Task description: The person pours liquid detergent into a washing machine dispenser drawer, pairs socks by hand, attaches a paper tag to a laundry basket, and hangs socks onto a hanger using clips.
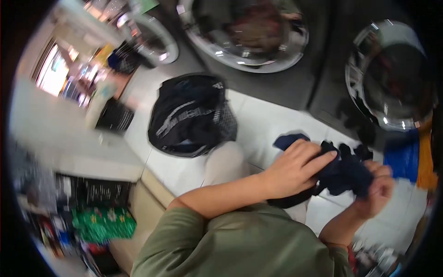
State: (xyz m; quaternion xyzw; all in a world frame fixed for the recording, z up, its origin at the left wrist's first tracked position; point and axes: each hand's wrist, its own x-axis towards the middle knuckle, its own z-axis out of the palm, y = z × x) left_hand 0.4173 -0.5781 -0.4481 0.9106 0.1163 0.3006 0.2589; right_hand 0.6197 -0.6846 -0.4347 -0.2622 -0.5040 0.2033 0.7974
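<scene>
You are holding a navy cloth (346, 179) in front of your body, above the white tiled floor (260, 117), and it is hanging crumpled, dark and soft, with loose folds bunching between your two hands; whether it is one piece or several, I cannot tell. Your left grip (297, 167) is closing over it from above, and your right grip (379, 188), somewhat blurred, is curling around its far edge. No lettering is showing clearly on the cloth. One black bag (226, 121) with a mesh side is resting on the floor beyond your left forearm, displaying large white lettering too blurred for reading. Three round glass doors (251, 34) are facing the floor area, two large and one smaller. At the lower left, one green flowered bag (104, 225) is sitting below a dark panel (107, 191) carrying tiny white writing, also illegible.
</scene>
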